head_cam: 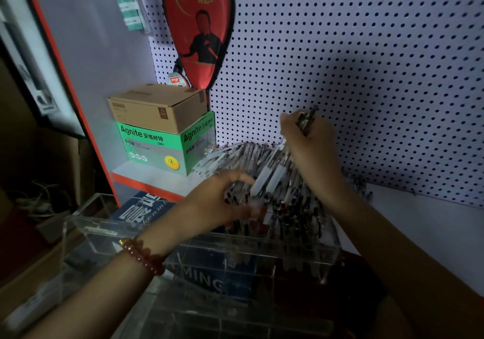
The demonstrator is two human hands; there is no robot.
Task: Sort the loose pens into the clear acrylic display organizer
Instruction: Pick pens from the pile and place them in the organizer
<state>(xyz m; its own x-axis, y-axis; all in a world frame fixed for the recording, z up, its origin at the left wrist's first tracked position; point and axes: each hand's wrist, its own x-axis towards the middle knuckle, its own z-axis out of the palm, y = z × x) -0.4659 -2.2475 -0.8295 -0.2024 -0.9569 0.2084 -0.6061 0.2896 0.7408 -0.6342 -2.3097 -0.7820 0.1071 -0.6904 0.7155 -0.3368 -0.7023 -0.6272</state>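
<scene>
A heap of loose pens (251, 159) lies on the white shelf against the pegboard. The clear acrylic organizer (199, 257) stands in front of it, and several pens (290, 220) stand upright in its right compartments. My left hand (222, 200), with a red bead bracelet on the wrist, is closed around a bunch of pens at the near edge of the heap. Above the heap's right side, my right hand (309, 139) is raised and closed on a few pens whose ends stick out above the fist.
A brown carton (159, 108) sits on a green Agnite box (167, 147) at the shelf's left. A red racket cover (199, 29) hangs on the pegboard (366, 63). A blue box (141, 207) lies behind the organizer's left part. Cardboard clutter fills the left floor.
</scene>
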